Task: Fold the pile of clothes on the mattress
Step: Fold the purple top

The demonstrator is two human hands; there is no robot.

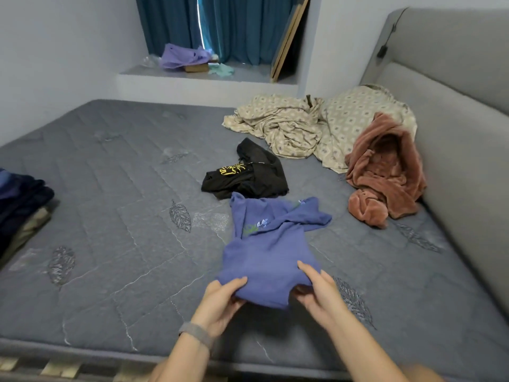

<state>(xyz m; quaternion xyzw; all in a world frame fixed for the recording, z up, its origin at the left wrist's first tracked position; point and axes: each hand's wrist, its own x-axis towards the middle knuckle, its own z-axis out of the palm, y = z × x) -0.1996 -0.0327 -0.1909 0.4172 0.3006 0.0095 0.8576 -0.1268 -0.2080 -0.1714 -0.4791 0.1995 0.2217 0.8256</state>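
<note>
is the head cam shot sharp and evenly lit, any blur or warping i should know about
Head view: soft, even indoor light, no glare; faint shadow under the blue shirt by both hands' grip. Head view: wide-angle bending curves the mattress edge and headboard. Head view: slight softness at the left hand and right hand; bright slit between the curtains.

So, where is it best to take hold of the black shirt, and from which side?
Probably its near-left edge, coming from the near side: the black shirt lies crumpled and that edge lies free on the mattress.
</note>
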